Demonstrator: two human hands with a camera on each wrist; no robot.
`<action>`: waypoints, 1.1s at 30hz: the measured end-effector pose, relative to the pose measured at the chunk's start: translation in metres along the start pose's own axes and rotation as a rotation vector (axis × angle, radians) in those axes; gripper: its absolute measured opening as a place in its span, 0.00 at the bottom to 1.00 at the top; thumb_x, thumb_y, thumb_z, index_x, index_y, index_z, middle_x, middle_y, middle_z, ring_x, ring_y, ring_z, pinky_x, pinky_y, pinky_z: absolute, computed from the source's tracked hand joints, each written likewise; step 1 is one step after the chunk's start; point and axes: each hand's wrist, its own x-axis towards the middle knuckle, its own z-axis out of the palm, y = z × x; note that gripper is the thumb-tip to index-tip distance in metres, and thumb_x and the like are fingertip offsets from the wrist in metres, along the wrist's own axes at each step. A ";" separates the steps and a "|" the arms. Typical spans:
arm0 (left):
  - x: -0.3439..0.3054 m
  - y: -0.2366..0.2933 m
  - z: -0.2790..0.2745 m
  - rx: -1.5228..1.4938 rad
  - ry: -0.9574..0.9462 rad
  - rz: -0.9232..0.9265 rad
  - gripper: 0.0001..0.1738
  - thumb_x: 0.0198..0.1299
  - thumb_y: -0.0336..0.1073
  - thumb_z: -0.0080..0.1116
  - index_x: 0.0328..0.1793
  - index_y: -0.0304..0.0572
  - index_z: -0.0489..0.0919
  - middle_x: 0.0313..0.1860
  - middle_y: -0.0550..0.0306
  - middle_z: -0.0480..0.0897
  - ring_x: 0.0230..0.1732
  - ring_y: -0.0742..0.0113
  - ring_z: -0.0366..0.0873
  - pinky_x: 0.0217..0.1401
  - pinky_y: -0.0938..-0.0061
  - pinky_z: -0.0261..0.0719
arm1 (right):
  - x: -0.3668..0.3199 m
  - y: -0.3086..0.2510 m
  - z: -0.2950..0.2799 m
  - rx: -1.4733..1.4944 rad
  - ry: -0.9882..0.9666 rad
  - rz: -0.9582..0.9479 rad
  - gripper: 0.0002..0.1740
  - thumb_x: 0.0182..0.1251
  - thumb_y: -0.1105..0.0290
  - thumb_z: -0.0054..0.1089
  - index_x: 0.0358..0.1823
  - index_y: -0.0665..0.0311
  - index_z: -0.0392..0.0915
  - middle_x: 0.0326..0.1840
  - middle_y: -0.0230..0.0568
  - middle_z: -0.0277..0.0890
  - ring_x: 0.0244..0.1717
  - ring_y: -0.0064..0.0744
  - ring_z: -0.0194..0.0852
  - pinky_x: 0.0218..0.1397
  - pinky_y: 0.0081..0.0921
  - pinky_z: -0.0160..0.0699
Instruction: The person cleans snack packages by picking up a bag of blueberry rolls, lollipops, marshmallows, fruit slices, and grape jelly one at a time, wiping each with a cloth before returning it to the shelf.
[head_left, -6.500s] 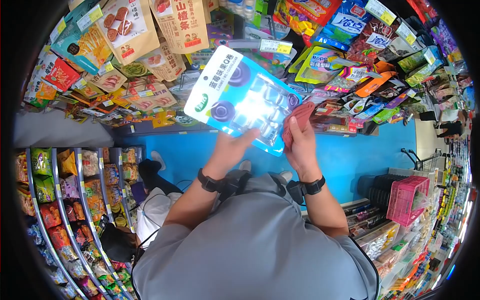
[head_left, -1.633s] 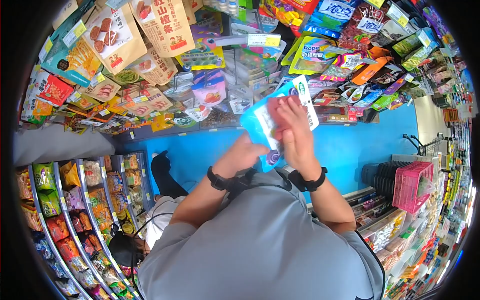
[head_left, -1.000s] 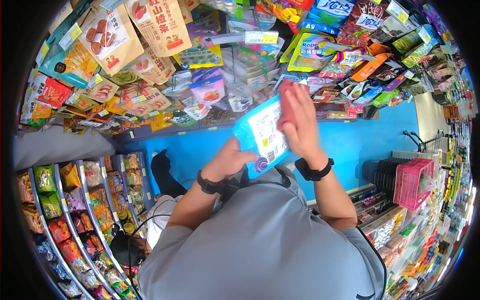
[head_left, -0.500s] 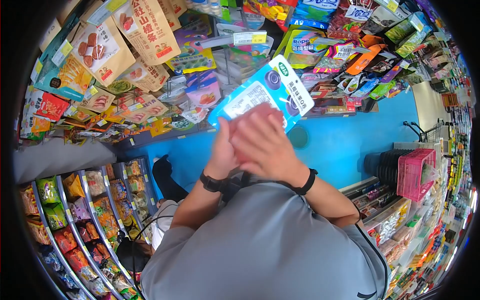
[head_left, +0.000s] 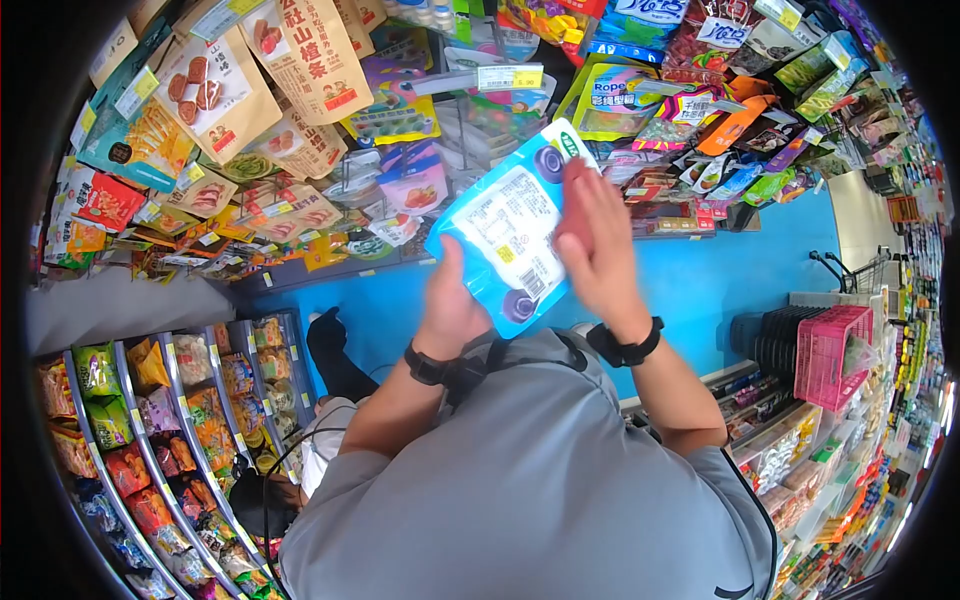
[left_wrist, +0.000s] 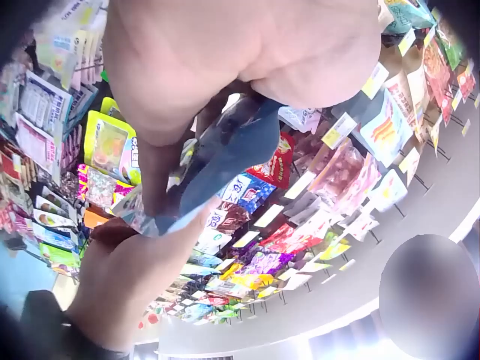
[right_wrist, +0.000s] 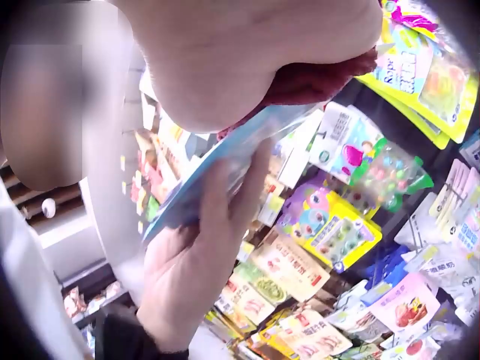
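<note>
My left hand (head_left: pixel 452 306) holds a blue and white bag of blueberry gummy candy (head_left: pixel 505 235) by its lower left side. Its thumb lies over the near face, and its fingers (right_wrist: pixel 217 199) reach along the other side. The printed back with its barcode faces up in the head view. My right hand (head_left: pixel 608 255) lies with straight fingers on a dark red cloth (head_left: pixel 572 210), pressed against the bag's upper right part. The hand partly hides the cloth. In the left wrist view the bag (left_wrist: pixel 232 154) appears edge-on between the two hands.
Snack packs (head_left: pixel 205 90) hang on hooks in front, with price tags (head_left: pixel 505 77) above the bag. Shelves of bagged snacks (head_left: pixel 130 470) stand at left, beside another person's leg (head_left: pixel 338 355). A pink basket (head_left: pixel 832 355) stands at right above the blue floor (head_left: pixel 700 290).
The bag has turned from front to back, and the cloth has come onto it. Over the last half second the right hand has slid up and right across it, uncovering the printed label.
</note>
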 end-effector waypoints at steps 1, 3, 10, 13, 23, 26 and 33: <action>0.001 -0.004 0.000 0.008 0.031 0.021 0.49 0.84 0.69 0.38 0.93 0.35 0.54 0.89 0.42 0.66 0.85 0.45 0.69 0.87 0.47 0.69 | -0.004 -0.016 -0.001 -0.030 -0.055 -0.105 0.41 0.75 0.47 0.66 0.82 0.65 0.72 0.87 0.58 0.66 0.89 0.68 0.56 0.89 0.66 0.49; 0.002 -0.006 -0.003 0.018 0.042 -0.019 0.48 0.85 0.69 0.36 0.92 0.36 0.55 0.89 0.42 0.65 0.85 0.46 0.69 0.87 0.48 0.69 | -0.015 -0.044 0.007 -0.016 -0.159 -0.311 0.40 0.73 0.48 0.68 0.80 0.59 0.74 0.87 0.50 0.66 0.90 0.65 0.55 0.88 0.68 0.47; -0.004 -0.001 0.005 -0.053 0.006 -0.040 0.49 0.84 0.71 0.35 0.92 0.38 0.55 0.89 0.44 0.65 0.87 0.45 0.66 0.89 0.46 0.65 | -0.028 -0.029 -0.004 -0.161 -0.216 -0.401 0.43 0.66 0.40 0.73 0.80 0.46 0.77 0.89 0.47 0.65 0.90 0.56 0.57 0.89 0.65 0.47; -0.001 -0.001 0.003 -0.081 -0.045 -0.031 0.49 0.83 0.70 0.39 0.93 0.38 0.53 0.90 0.43 0.64 0.88 0.44 0.65 0.89 0.44 0.63 | -0.014 0.008 -0.015 -0.095 -0.057 -0.245 0.41 0.73 0.44 0.68 0.82 0.57 0.75 0.88 0.56 0.65 0.89 0.61 0.58 0.89 0.63 0.50; -0.005 -0.019 -0.012 0.233 -0.143 -0.171 0.46 0.86 0.57 0.48 0.95 0.35 0.47 0.93 0.41 0.58 0.91 0.44 0.58 0.93 0.48 0.56 | -0.018 -0.022 -0.001 0.139 -0.117 -0.004 0.43 0.82 0.50 0.58 0.89 0.67 0.61 0.93 0.64 0.51 0.93 0.68 0.44 0.93 0.57 0.41; -0.006 -0.021 0.004 1.044 -0.174 -0.079 0.49 0.80 0.38 0.56 0.96 0.34 0.40 0.95 0.32 0.47 0.96 0.43 0.44 0.95 0.54 0.48 | -0.017 -0.038 0.005 0.566 -0.205 0.070 0.46 0.86 0.46 0.54 0.92 0.65 0.53 0.97 0.58 0.44 0.98 0.56 0.30 0.95 0.51 0.32; -0.013 -0.019 0.008 1.824 -0.358 0.223 0.58 0.59 0.33 0.70 0.95 0.41 0.52 0.95 0.29 0.45 0.94 0.26 0.40 0.93 0.43 0.51 | -0.024 -0.026 0.014 1.404 -0.055 0.671 0.42 0.84 0.57 0.64 0.90 0.62 0.56 0.88 0.50 0.63 0.88 0.38 0.59 0.87 0.40 0.62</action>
